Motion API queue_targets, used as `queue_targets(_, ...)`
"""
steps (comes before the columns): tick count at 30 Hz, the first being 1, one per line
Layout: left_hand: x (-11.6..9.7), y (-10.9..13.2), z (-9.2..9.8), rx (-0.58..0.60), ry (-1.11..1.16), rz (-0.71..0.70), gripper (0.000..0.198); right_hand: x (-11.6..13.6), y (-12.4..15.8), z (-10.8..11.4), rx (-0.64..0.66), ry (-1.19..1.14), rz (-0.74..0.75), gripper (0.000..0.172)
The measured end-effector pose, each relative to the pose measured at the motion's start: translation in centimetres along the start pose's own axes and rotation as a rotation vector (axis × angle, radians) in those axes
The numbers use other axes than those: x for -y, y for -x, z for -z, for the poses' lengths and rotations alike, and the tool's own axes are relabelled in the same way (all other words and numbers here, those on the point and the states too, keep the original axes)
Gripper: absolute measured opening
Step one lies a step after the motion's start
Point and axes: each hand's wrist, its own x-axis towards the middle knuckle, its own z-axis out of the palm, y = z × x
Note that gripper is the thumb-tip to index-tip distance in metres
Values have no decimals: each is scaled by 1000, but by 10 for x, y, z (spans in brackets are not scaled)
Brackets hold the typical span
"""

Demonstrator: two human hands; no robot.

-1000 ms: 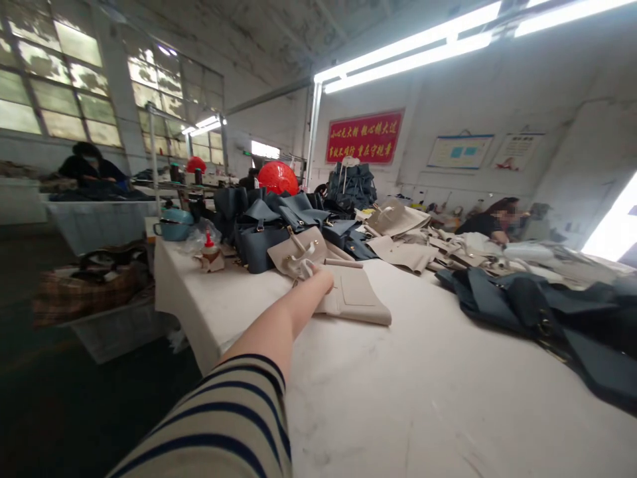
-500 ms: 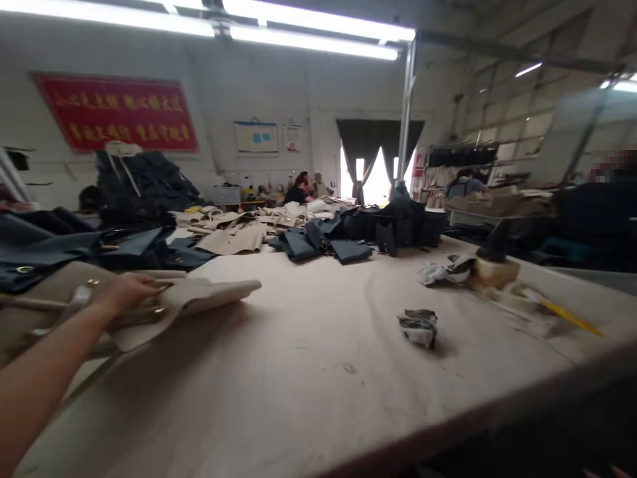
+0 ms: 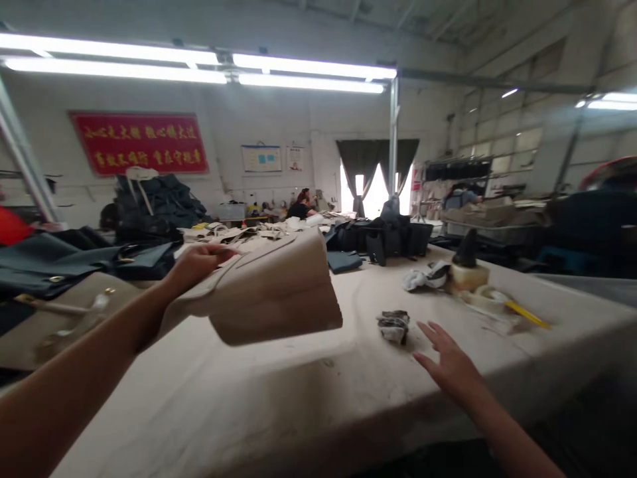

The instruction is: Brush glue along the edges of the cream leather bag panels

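Observation:
My left hand (image 3: pixel 196 264) is closed on the top edge of a beige leather bag piece (image 3: pixel 271 292) and holds it in the air above the long white table (image 3: pixel 279 392). My right hand (image 3: pixel 448 362) hovers open, fingers spread, low over the table near its front edge. It is nearest to a small crumpled rag (image 3: pixel 393 325), just left of its fingertips, and touches nothing. Another beige bag (image 3: pixel 54 312) with gold fittings lies on the table at the left, under my left forearm.
Dark blue bags (image 3: pixel 60 262) pile up at the left and more (image 3: pixel 383 236) at the far middle. A tape roll (image 3: pixel 480 297), a yellow tool (image 3: pixel 525 315) and a white rag (image 3: pixel 423 275) lie at the right. People work at the back and right.
My left hand has lifted the beige piece off the table and carried it right. My right hand has come into view over the table. The camera has turned right.

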Motion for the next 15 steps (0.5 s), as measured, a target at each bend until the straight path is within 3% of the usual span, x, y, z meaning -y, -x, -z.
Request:
queue_targets(2,11,4,-20,45,35,43,28,6,-20,-4,2,-28,-40,75)
queue_targets(4,21,8,-39,60,107,53,35,9,-19,-10,26,-66,-51,82)
queue_targets(7,29,15,-61,89,179,76,37,18,19,-24,181,-300,-123,95)
queue_targets(9,28,17,-74,107,183,35,30,23,49,-30,251,-559,-246,90)
queue_targets(11,27,16,-83,132,179,-15,24,24,64,-30,252,-669,-313,82)
queue_targets(13,26,14,-87,144,215,-40,22,18,57,-28,154,-486,-213,86)
queue_targets(15,26,12,-85,130,274,-48,24,7,31,-28,31,-116,-54,90)
